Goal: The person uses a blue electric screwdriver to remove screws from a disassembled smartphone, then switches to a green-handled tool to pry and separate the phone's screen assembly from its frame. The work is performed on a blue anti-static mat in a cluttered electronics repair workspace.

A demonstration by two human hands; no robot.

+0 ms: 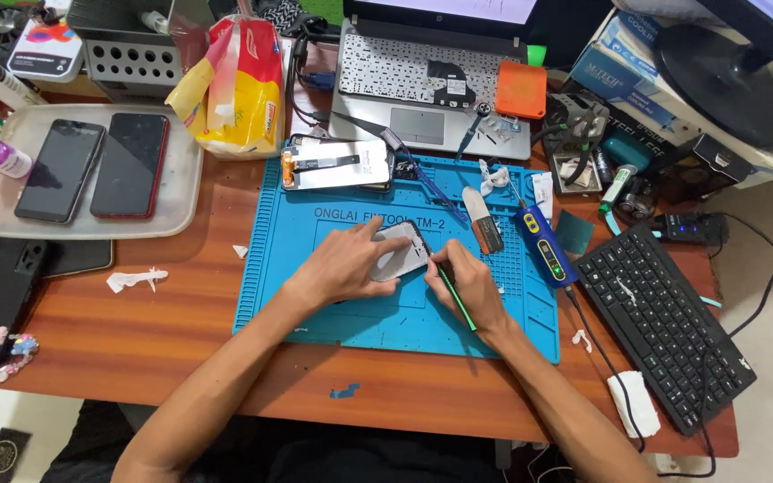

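Observation:
On the blue repair mat lies a small phone body with a pale back. My left hand presses down on its left side, fingers spread over it. My right hand grips a thin green tool like a pen, its tip at the phone's right edge. A detached screen panel lies at the mat's far edge.
A tray with two dark phones sits at the left. A laptop stands behind the mat, a black keyboard at the right. A blue electric screwdriver, a scraper, a yellow bag and bottles lie around.

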